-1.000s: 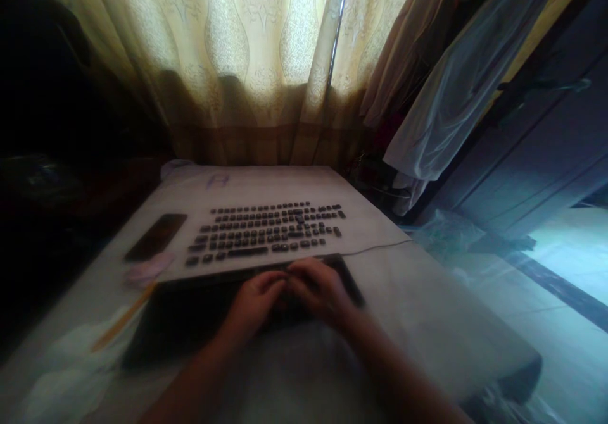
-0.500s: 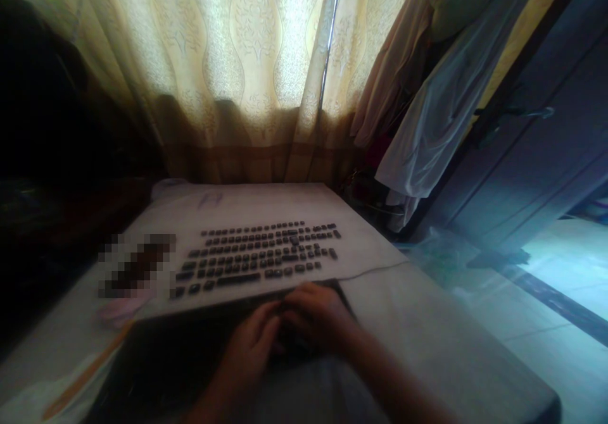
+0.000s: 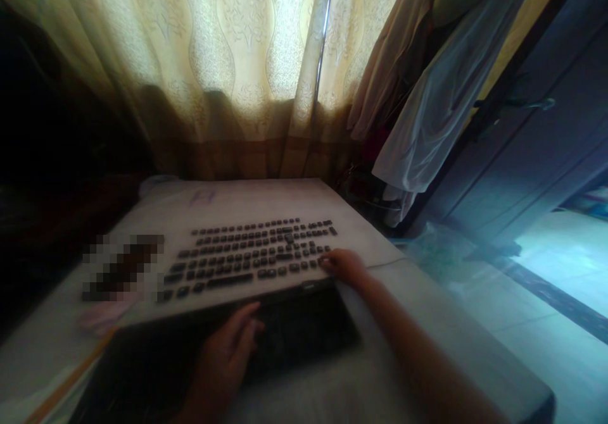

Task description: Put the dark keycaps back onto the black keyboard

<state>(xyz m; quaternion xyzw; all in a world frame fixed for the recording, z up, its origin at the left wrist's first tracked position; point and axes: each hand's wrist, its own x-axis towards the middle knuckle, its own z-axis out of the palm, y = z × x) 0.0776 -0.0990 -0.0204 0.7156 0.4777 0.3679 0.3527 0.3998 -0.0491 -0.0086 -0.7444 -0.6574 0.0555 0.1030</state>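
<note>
A black keyboard base (image 3: 304,329) lies on the white-covered table at the near side, its key area dark and blurred. Loose black keycaps (image 3: 230,278) are laid out behind it in keyboard-like rows. My left hand (image 3: 232,348) rests over the middle of the base, fingers loosely stretched and holding nothing. Beyond the base's far right corner, my right hand (image 3: 344,266) reaches to the right end of the keycap rows. Its fingers are pinched together on a keycap there, which they mostly hide.
A cable (image 3: 387,263) runs right across the table (image 3: 418,329). On the left are a pink cloth (image 3: 107,310), a blurred-out patch and an orange-brown strip (image 3: 71,376). Behind stands a patterned curtain (image 3: 247,50); clothes (image 3: 427,114) hang beside a door (image 3: 536,114).
My right hand has left the keyboard base and moved up and right to the keycaps. My left hand has shifted slightly left and down, apart from the right. The view has shifted slightly.
</note>
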